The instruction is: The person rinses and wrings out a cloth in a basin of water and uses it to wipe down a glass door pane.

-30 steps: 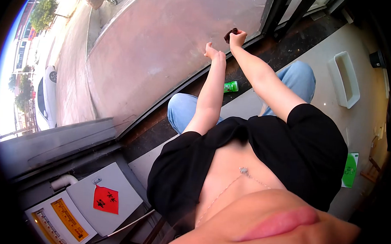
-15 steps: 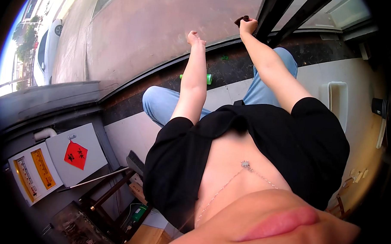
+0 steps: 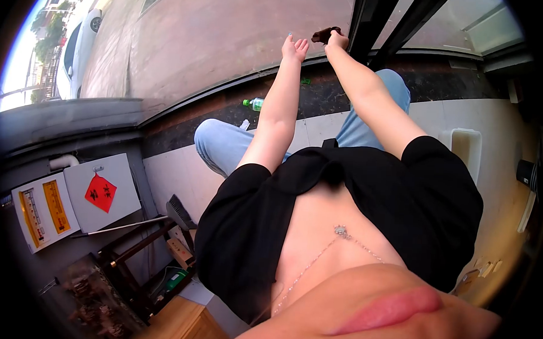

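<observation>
My right hand (image 3: 337, 40) is closed around a small dark brown object (image 3: 325, 35). It looks soft and folded, but its exact kind is unclear. Just to the left, my left hand (image 3: 295, 49) is turned palm up with its fingers apart. Nothing shows in its palm, though a tiny blue spot is at one fingertip. The two hands are close together but not touching, out in front of the glass and door frame. Below my left forearm lies a clear plastic bottle (image 3: 257, 104) with a green cap, partly covered by the arm.
The black stone sill (image 3: 225, 111) holds a green scrap (image 3: 305, 81) and a crumpled white piece (image 3: 244, 125). Black door posts (image 3: 372, 29) rise beside my right hand. A white bin (image 3: 467, 149) stands at right. A brush (image 3: 179, 212) and wooden box (image 3: 188, 325) are at lower left.
My left hand has moved right and up toward the right hand, and its fingers have spread. The right hand has shifted slightly left with the brown object. More of the bottle shows.
</observation>
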`<state>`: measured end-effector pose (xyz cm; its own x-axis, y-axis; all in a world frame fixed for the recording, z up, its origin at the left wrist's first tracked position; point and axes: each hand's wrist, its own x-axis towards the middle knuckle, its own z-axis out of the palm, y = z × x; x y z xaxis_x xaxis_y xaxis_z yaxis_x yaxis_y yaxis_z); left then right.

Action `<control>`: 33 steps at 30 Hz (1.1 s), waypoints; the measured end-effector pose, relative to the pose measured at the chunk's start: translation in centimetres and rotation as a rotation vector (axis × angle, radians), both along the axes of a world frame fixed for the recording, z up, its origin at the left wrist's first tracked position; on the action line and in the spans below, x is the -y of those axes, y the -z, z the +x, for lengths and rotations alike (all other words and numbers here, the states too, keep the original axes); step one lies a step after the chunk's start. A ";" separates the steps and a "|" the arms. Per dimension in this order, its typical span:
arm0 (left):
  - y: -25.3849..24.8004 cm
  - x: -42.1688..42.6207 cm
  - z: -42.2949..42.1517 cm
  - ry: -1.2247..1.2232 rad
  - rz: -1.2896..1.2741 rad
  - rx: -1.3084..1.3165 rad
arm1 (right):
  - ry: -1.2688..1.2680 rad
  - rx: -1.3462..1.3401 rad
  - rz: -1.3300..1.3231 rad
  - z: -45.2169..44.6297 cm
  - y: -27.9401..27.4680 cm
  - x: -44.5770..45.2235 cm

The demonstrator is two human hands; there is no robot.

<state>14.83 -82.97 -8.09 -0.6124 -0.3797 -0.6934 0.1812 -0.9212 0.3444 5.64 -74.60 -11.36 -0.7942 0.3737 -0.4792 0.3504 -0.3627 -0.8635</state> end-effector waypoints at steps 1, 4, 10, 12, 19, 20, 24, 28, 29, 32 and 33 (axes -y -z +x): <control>0.2 -0.6 -1.0 0.038 -0.016 -0.028 | 0.021 0.020 0.025 -0.6 -1.8 -1.9; 0.0 -3.2 -3.1 0.183 -0.103 -0.021 | 0.080 0.029 -0.130 -1.3 -2.2 -4.0; -1.2 -6.0 -3.5 0.329 -0.331 -0.052 | -0.006 0.033 -0.573 -0.2 -3.6 -2.9; -0.8 -5.5 -3.5 0.268 -0.303 -0.132 | -0.073 -0.144 -0.360 0.1 -4.6 -2.3; -1.1 -5.4 -3.5 0.124 -0.218 -0.239 | 0.111 -0.220 -0.009 1.3 -9.6 -1.6; -1.0 -5.3 -3.6 0.117 -0.218 -0.233 | 0.140 -0.227 0.040 0.9 -9.1 -1.4; 0.2 -4.4 -2.5 0.090 -0.229 -0.170 | 0.218 0.135 -0.078 -0.1 -9.7 -2.1; 1.5 -3.6 -2.1 0.019 -0.204 -0.107 | 0.208 0.430 -0.034 -1.0 -7.3 -2.2; 2.0 -3.5 -1.7 0.002 -0.195 -0.101 | 0.204 0.539 -0.002 -1.3 -6.3 -2.4; 3.5 -3.1 -0.5 -0.005 -0.183 -0.080 | 0.176 0.704 -0.086 -2.0 -2.3 -3.1; 4.2 -3.1 0.1 0.000 -0.177 -0.071 | 0.161 0.719 -0.139 -2.4 -1.4 -3.2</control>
<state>14.90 -79.89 -12.30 -0.6579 -0.4917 -0.5705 0.2106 -0.8473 0.4875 3.21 -71.43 -9.97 -0.2076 0.3565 -0.9109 0.7445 -0.5465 -0.3836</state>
